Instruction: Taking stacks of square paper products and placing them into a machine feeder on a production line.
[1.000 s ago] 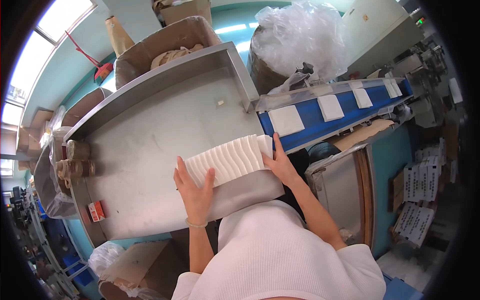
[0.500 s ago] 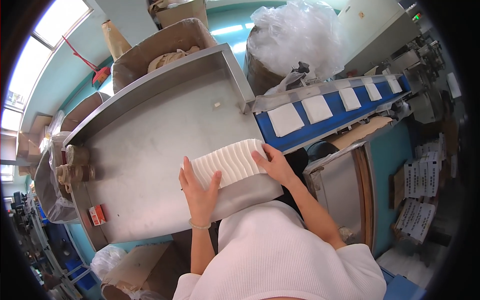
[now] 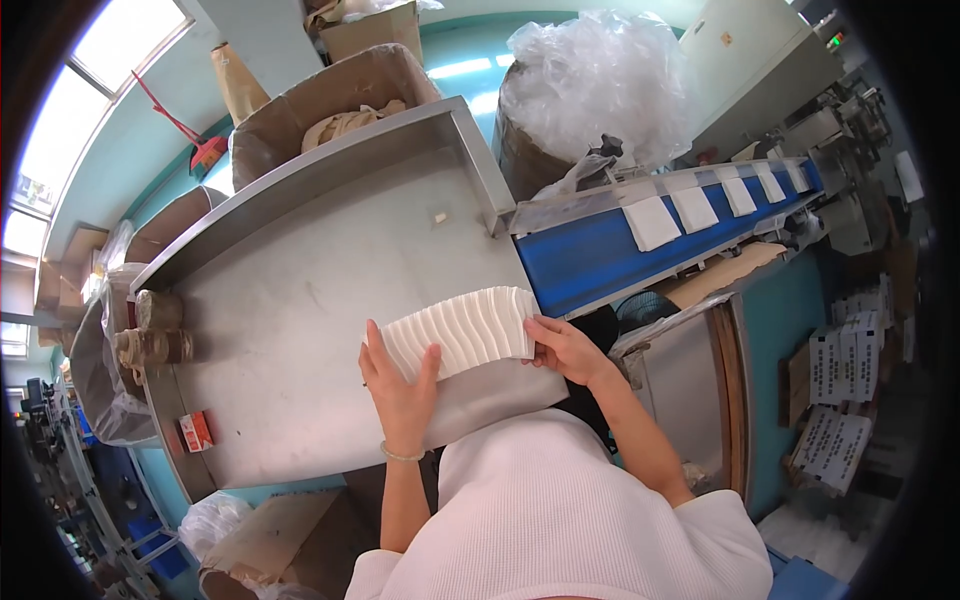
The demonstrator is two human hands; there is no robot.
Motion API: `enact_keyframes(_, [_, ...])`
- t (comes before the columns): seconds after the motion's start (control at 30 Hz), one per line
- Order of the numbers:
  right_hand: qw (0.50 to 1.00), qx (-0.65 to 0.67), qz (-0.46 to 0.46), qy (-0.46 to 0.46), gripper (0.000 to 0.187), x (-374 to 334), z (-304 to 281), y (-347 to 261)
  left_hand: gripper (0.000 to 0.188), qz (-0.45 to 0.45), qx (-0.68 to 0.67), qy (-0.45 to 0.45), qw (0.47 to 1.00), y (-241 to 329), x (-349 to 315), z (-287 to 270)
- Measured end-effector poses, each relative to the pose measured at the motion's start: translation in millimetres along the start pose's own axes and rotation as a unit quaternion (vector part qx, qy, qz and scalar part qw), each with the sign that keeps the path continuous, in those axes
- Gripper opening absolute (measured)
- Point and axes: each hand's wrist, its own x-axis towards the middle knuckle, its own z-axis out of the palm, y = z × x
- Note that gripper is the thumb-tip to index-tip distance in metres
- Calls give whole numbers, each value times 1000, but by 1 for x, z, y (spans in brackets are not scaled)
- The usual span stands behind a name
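Desk (image 3: pixel 290 300): steel-topped, with a blue conveyor belt (image 3: pixel 570 270) set off its right side.
Row of folded white sheets (image 3: pixel 458 330): lined up near the desk's front edge, between both hands; its long axis is run left to right, the right end angled slightly away from the body.
Left hand (image 3: pixel 400 385): rested at the row's left end, fingers spread wide.
Right hand (image 3: pixel 570 352): nearer the belt; the row's right end is pinched by narrowed fingers.
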Motion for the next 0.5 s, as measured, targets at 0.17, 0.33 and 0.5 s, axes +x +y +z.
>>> enact_keyframes(0.17, [995,-25,-54,76,35,10,10,0,89,-6,-6,-9,1000,4,1,2])
enact_keyframes(0.33, [973,-109,-96,178,42,18,34,-19,90,-14,-14,-21,1000,6,-1,3])
enact_keyframes(0.5, [995,39,52,73,37,12,7,6,89,-5,13,1,1000,0,-2,4])
